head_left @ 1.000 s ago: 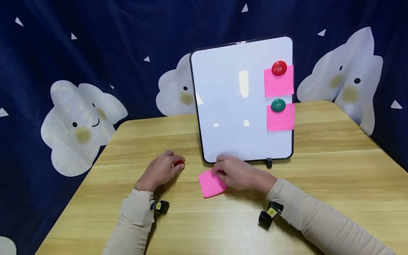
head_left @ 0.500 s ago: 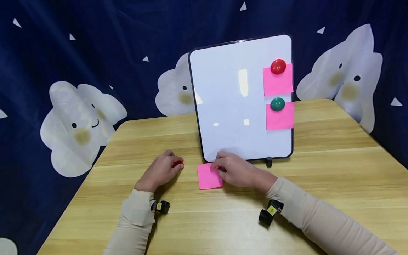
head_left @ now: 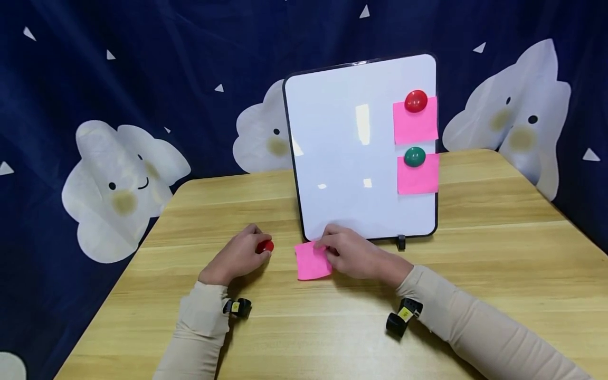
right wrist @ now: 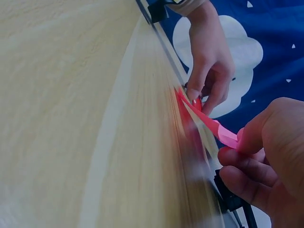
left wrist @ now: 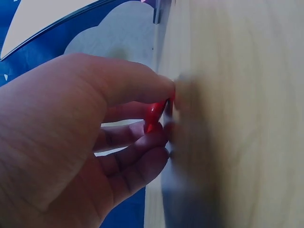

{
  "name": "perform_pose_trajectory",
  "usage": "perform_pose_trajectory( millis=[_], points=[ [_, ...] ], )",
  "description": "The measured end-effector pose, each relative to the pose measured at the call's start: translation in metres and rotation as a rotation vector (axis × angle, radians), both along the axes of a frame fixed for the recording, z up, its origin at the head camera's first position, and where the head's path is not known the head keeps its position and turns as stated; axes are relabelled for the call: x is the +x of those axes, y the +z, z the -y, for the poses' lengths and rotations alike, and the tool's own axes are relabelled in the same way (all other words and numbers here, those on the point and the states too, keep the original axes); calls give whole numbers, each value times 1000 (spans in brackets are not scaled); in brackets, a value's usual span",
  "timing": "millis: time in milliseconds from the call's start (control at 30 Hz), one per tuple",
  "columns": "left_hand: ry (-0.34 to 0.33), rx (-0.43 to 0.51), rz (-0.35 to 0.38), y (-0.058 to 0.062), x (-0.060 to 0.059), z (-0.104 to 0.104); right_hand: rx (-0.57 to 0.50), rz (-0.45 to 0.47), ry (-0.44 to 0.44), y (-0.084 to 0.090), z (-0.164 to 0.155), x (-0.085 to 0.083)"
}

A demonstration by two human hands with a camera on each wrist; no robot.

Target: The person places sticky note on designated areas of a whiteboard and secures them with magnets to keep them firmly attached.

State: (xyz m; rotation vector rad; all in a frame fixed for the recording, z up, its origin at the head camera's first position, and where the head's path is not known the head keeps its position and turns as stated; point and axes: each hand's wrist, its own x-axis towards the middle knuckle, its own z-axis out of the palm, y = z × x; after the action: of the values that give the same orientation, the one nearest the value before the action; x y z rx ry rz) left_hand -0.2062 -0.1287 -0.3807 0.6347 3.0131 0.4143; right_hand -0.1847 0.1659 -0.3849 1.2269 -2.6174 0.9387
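Note:
Low over the table, my left hand (head_left: 236, 257) pinches a round red magnet (head_left: 268, 246) between thumb and fingers. The left wrist view shows the same magnet (left wrist: 154, 114) at the fingertips, right at the wood. My right hand (head_left: 353, 254) holds a pink sticky note (head_left: 312, 262) by its upper right corner, in front of the whiteboard's lower edge. Seen from the right wrist, the note (right wrist: 213, 126) slants up from the tabletop to the thumb and fingers. The whiteboard (head_left: 342, 158) stands upright behind both hands.
On the board's right side hang two more pink notes, the upper one (head_left: 414, 128) under a red magnet (head_left: 416, 101), the lower one (head_left: 418, 179) under a green magnet (head_left: 415, 157). A black foot (head_left: 401, 243) supports the board on the wooden table (head_left: 304, 327). A dark blue curtain (head_left: 199, 47) hangs behind.
My right hand has shifted slightly up toward the board, and the pink note has turned straighter and moved a little away from me. The left hand has barely moved; more of its magnet shows.

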Motion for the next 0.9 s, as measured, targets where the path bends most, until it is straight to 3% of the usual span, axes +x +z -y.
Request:
perform_pose_trajectory(
  millis=[167, 633, 900],
  points=[
    [-18, 0, -3, 0, 0, 1, -40, 0, -20, -1, 0, -1],
    [9, 12, -4, -1, 0, 2, -123, -47, -35, 2, 2, -1],
    [3, 29, -4, -3, -1, 2, -158, -11, -46, 3, 1, -1]
  ],
)
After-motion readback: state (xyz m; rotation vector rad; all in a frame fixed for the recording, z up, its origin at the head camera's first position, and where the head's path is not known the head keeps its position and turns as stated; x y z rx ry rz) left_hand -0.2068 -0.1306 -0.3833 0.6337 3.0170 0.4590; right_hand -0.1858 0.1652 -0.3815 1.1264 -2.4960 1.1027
